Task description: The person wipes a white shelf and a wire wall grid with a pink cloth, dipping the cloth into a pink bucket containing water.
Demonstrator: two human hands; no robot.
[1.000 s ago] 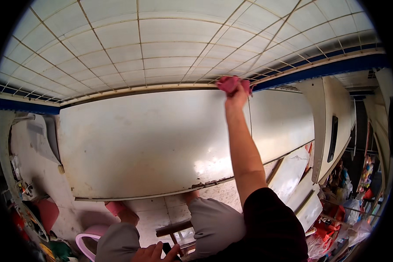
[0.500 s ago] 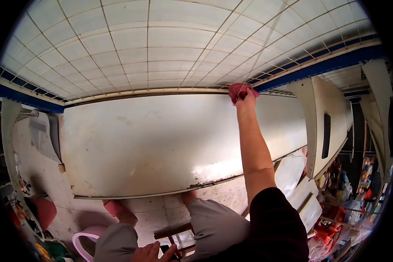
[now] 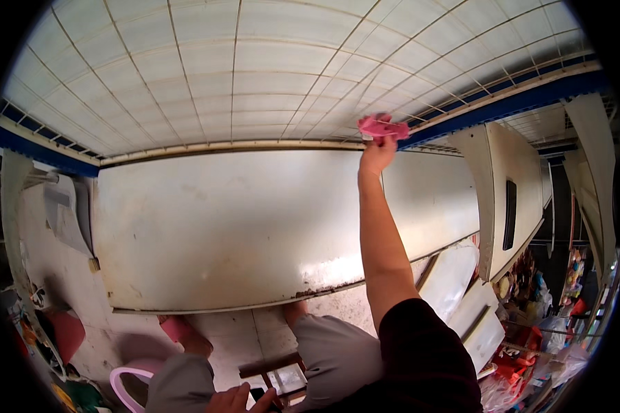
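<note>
My right hand (image 3: 379, 157) is closed on a crumpled pink cloth (image 3: 384, 128), with the arm stretched far forward. The cloth lies against the lower part of a white wire grid (image 3: 234, 103), near its bottom rail and beside a blue beam (image 3: 503, 103). Below it spreads a wide white shelf board (image 3: 234, 227) with stains and a chipped, rusty front edge. At the lower edge my left hand (image 3: 240, 399) is partly cut off near my lap. Its fingers are curled by a small dark object I cannot make out.
A pale upright bracket (image 3: 479, 199) stands right of the board, before a cream panel with a black slot. White boards (image 3: 455, 275) lean below it, near bagged goods (image 3: 523, 358). A pink ring-shaped rim (image 3: 120, 385) and a small wooden-framed stool (image 3: 282, 378) are near my legs.
My right hand and the pink cloth have shifted slightly up and left along the grid's lower part. The cloth looks more spread out. My left hand stays near my lap.
</note>
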